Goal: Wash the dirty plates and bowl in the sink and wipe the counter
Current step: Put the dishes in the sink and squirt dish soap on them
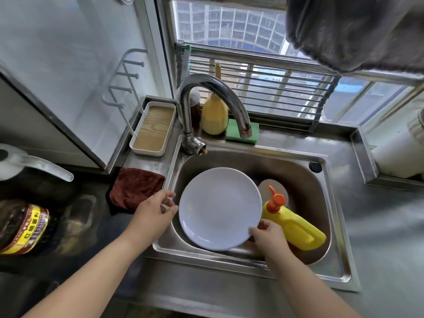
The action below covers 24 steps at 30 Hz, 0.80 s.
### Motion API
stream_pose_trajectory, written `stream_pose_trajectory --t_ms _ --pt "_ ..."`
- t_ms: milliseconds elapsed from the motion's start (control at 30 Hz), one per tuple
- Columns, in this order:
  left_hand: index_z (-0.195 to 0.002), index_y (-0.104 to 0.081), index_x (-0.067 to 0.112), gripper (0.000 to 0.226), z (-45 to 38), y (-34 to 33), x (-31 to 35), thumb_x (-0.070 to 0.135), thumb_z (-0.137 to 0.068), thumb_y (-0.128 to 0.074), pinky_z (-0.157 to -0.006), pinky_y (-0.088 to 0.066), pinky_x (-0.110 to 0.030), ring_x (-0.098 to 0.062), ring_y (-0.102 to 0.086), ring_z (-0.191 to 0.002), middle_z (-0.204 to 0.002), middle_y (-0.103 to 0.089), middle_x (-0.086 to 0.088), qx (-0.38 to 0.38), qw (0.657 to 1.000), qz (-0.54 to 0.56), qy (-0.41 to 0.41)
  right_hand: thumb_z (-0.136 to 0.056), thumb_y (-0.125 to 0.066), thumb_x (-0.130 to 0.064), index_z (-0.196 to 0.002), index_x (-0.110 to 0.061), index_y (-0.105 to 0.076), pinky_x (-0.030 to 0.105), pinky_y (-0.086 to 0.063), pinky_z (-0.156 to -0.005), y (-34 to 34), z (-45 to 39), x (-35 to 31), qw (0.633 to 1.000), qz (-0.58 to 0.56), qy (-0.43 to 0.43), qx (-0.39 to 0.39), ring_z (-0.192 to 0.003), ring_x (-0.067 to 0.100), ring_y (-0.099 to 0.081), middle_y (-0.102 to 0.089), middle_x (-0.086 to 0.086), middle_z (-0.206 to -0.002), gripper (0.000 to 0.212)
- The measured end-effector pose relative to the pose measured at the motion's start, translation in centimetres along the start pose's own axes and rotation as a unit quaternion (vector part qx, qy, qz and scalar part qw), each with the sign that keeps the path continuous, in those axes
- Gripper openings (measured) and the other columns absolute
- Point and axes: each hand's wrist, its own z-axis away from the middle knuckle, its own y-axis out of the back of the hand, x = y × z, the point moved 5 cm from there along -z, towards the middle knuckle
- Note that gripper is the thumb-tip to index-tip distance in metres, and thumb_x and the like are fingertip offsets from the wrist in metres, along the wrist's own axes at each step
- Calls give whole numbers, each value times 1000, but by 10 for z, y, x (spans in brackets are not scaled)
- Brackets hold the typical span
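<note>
A white plate (220,208) is held over the steel sink (330,226). My right hand (267,235) pinches its lower right rim, thumb on top. My left hand (156,208) hovers just off the plate's left edge with relaxed fingers, holding nothing. A yellow detergent bottle (296,228) with an orange pump lies in the sink to the right of the plate. Behind it a round brownish dish (273,187) shows partly. The curved tap (218,104) stands behind the sink, with no water running.
A dark red cloth (135,187) lies on the counter left of the sink. A green sponge (241,134) and a yellow bottle (214,113) sit behind the tap. A white tray (152,128) stands at back left, and an oil bottle (23,226) at far left.
</note>
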Motion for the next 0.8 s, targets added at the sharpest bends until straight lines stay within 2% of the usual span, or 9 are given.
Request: stream_pose_trajectory --t_ms 67,167,300,400,433,600,700,800 --pt "-119 -57 21 28 1 -4 0 17 -91 -60 -74 -45 -19 -9 -58 -84 -94 -61 7 -4 1000 0 0 -90 -52 5 -89 -10 -58 12 -44 -40 -4 -10 7 1000 7 -24 8 -71 15 -62 -65 5 -83 17" --pt "-118 -57 22 27 0 -9 2 17 -91 -60 -72 -44 -18 -8 -57 -82 -92 -60 9 -8 1000 -3 0 -90 -53 4 -94 -7 -59 20 -48 -49 -9 -23 14 998 22 -47 17 -82 23 -64 -66 11 -96 14" --pt "-118 -57 21 27 -2 -16 6 17 -91 -59 -73 -44 -20 -6 -57 -79 -90 -60 12 -22 999 -27 -22 -89 -51 9 -96 -4 -56 25 -48 -53 -17 -40 24 997 -2 -77 10 -88 27 -60 -62 11 -96 15" --pt "-119 -58 20 27 -4 -21 7 18 -92 -58 -74 -45 -21 -5 -56 -79 -91 -60 10 -31 998 -41 -34 -88 -52 10 -88 -5 -57 42 -56 -77 -21 -55 35 995 -4 -100 -4 -96 32 -61 -64 16 -106 16" --pt "-120 -57 20 28 -5 -23 7 18 -92 -58 -75 -45 -20 -4 -56 -79 -92 -60 9 -34 998 -45 -36 -88 -52 10 -89 -5 -57 43 -55 -80 -23 -59 37 995 -4 -104 -6 -96 33 -61 -64 17 -107 16" --pt "-121 -57 20 29 -9 -32 4 21 -92 -59 -73 -43 -19 -4 -55 -80 -94 -60 8 -40 997 -58 -42 -88 -50 12 -101 2 -54 42 -52 -76 -32 -75 45 993 -18 -113 -16 -99 38 -59 -60 22 -108 17" --pt "-121 -57 19 30 -12 -35 6 20 -91 -60 -77 -43 -21 -5 -55 -79 -94 -61 7 -41 996 -66 -52 -89 -50 11 -106 3 -54 46 -52 -85 -35 -83 49 993 -22 -114 -23 -106 40 -58 -59 24 -114 19" --pt "-121 -57 20 30 -14 -35 8 20 -91 -59 -78 -43 -20 -4 -55 -80 -95 -61 7 -40 995 -67 -58 -92 -46 10 -116 7 -53 48 -48 -94 -36 -95 56 993 -21 -114 -12 -112 41 -55 -57 21 -110 26"
